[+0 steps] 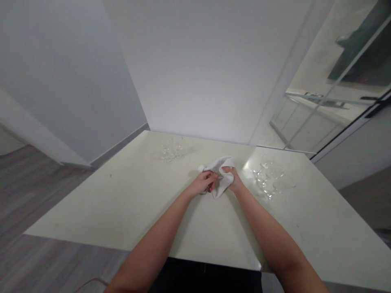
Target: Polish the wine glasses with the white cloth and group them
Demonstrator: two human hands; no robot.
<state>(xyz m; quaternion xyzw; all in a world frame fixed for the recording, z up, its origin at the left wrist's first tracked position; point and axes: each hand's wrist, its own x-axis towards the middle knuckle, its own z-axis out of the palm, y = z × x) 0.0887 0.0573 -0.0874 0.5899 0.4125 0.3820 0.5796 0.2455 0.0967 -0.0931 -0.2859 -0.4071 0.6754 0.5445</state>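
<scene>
Over the middle of the table, a white cloth (pixel 225 179) is bunched up between my two hands. My left hand (pixel 203 183) is closed, its fingers curled around what looks like a clear glass. Most of that glass is hidden by the fingers and the cloth, so its exact shape does not show. My right hand (pixel 233 179) grips the cloth from the right, with its fingers tucked partly inside the folds.
Several clear glasses (pixel 172 149) stand in a group toward the table's back left. Another group of clear glasses (pixel 269 177) is to the right of my hands. The pale table (pixel 100 203) meets a white wall (pixel 201 81) at the back, with glass panels (pixel 320 106) at right.
</scene>
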